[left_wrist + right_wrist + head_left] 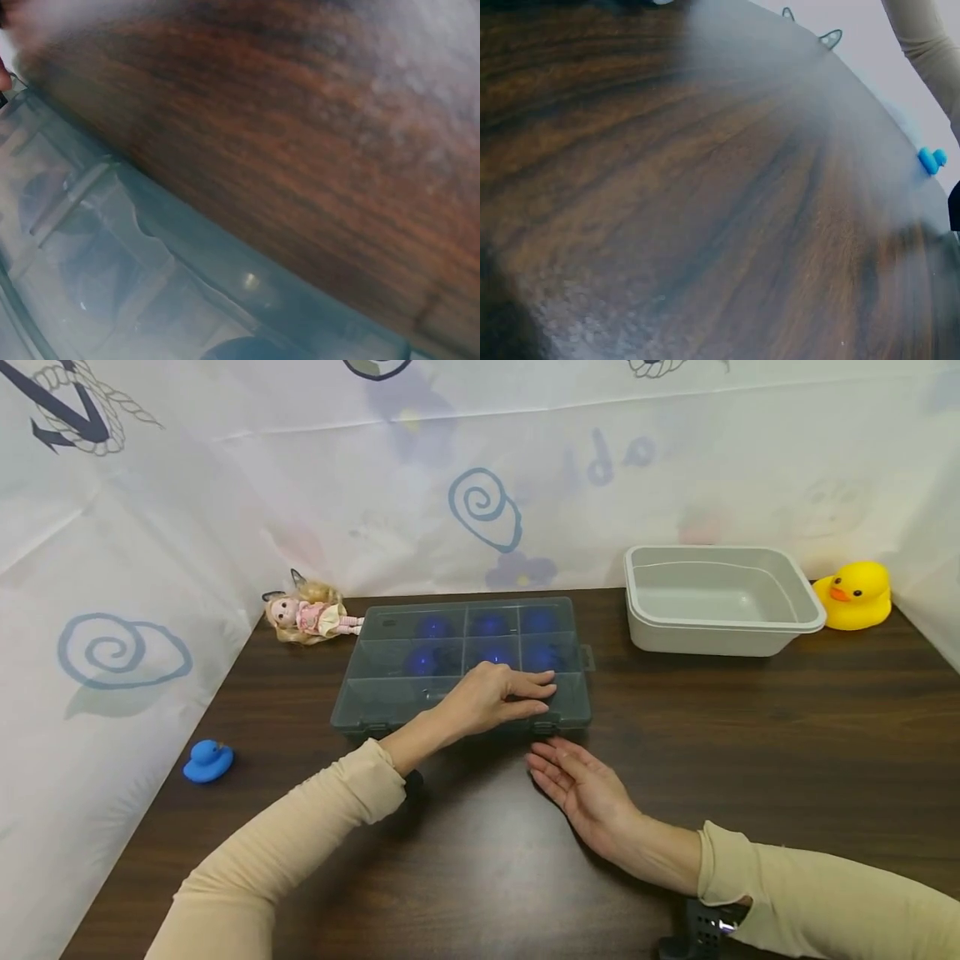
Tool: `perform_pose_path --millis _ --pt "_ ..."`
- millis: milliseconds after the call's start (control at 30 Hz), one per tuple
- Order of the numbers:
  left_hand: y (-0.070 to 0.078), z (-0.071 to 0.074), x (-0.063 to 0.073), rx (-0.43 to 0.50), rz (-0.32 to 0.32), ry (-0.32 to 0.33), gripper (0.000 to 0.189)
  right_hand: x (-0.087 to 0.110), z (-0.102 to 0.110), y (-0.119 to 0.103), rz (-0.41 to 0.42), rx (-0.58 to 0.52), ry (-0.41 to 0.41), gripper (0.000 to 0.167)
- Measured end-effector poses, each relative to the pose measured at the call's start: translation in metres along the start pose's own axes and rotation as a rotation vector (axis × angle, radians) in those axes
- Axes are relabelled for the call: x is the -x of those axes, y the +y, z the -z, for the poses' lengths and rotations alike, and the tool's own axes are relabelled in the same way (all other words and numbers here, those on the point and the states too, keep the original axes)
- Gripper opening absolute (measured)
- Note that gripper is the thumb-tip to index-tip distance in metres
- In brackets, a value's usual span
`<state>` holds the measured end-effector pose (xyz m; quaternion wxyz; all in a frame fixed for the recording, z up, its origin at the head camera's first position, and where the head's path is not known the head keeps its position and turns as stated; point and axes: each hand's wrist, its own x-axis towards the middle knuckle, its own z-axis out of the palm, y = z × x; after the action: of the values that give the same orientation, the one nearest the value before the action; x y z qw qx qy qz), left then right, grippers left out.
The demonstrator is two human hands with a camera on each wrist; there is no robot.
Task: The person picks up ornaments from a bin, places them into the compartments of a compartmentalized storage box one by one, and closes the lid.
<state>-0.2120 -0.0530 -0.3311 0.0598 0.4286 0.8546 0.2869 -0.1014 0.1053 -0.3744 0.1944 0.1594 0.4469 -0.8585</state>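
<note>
A translucent grey-green compartment box (397,695) lies on the table with its lid down, and several round blue things (422,661) show through the lid. Over the box's front right part, my left hand (487,697) rests with its fingers extended toward the right side, close to the front right latch (544,727). Just in front of that latch is my right hand (592,797), palm turned up and sideways, fingers loosely extended and holding nothing. The left wrist view shows the box's clear side (247,281) close up; neither wrist view shows much of a hand.
A pale grey plastic tub (720,625) stands at the back right, beside a yellow rubber duck (858,597). A small doll (311,614) lies at the back left, its feet near the box. A blue duck (207,762) sits at the left table edge. Printed cloth (300,460) hangs behind.
</note>
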Motion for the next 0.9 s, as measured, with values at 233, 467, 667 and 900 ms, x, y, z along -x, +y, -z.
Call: perform_pose_path --millis 233,467,667,900 --pt "0.001 0.000 0.000 0.012 0.010 -0.002 0.034 0.000 0.001 0.000 -0.017 -0.027 0.013 0.029" --pt "0.002 0.001 0.000 0.014 0.022 0.002 0.033 0.000 0.002 -0.001 0.001 0.071 -0.035 0.010" --pt "0.001 0.000 0.000 -0.003 0.029 0.012 0.033 -0.007 0.000 -0.004 0.027 0.155 -0.030 0.019" --pt "0.003 0.000 0.001 0.007 0.040 -0.007 0.034 -0.012 -0.003 -0.008 0.017 0.223 -0.039 0.040"
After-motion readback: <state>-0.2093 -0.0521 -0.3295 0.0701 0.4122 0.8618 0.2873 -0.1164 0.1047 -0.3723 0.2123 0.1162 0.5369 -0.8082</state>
